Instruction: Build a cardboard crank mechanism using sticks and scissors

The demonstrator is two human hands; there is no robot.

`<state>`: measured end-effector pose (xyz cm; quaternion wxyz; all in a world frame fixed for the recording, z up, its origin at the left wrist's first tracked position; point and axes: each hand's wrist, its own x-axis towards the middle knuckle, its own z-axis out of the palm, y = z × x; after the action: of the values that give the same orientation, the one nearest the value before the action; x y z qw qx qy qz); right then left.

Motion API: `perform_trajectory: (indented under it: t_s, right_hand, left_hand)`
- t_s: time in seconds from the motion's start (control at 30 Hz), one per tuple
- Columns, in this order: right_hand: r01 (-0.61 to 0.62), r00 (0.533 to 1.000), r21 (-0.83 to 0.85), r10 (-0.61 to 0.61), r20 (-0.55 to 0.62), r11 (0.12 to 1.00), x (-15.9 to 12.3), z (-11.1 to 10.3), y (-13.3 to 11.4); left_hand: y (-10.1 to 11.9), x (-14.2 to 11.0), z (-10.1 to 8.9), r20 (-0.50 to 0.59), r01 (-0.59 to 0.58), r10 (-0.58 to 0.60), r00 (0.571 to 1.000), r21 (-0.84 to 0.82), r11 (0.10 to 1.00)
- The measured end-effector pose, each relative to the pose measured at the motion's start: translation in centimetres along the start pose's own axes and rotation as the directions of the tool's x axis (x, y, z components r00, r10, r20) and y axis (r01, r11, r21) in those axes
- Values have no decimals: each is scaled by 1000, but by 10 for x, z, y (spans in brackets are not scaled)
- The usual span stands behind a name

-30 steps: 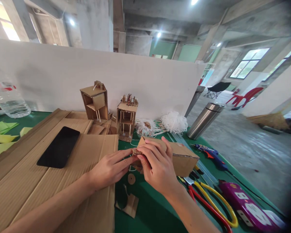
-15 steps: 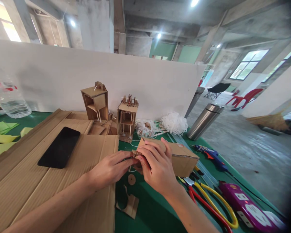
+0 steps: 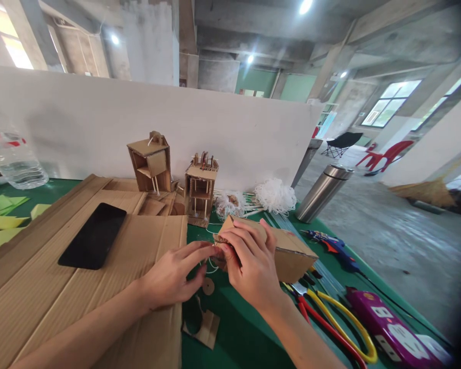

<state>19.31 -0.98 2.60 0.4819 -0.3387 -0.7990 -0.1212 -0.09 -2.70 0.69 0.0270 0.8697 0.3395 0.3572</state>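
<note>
A rectangular brown cardboard box (image 3: 297, 259) is being held near the table's middle by the right hand (image 3: 249, 259), whose fingers are being curled over its left end; beside the right thumb, a small corrugated cardboard piece (image 3: 218, 240) is being partly hidden. The left hand (image 3: 176, 274) is being held half open, thumb apart, its forefinger meeting the right fingertips; whether anything is being gripped by it cannot be told. The box's right side is being crowded by a tool with red and yellow handles (image 3: 336, 333), clear slender sticks (image 3: 328, 277) and a blue glue gun (image 3: 340, 251), while the far side is being bordered by a white stringy tangle (image 3: 275, 196). The green tabletop (image 3: 246, 333) is being covered at left by a flat brown cardboard sheet (image 3: 153, 236), on which a black phone (image 3: 94, 236) is being supported. Behind, a grey concrete room is being partly screened by a white partition (image 3: 230, 133).
</note>
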Motion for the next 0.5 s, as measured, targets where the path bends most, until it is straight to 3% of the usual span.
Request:
perform_trajectory:
  t_s: [0.17,0.33,0.5]
  right_hand:
    - [-18,1000,-10,18,-16,1000,-1,1,0]
    - [-19,999,-39,17,-49,999,-1,2,0]
    - [-22,996,-57,17,-89,998,-2,4,-1]
  left_hand:
    - [1,-2,9,0,253,-256,967,-147,956]
    - [0,0,10,49,378,-377,925,-224,898]
    - [2,3,9,63,422,-424,903,-304,854]
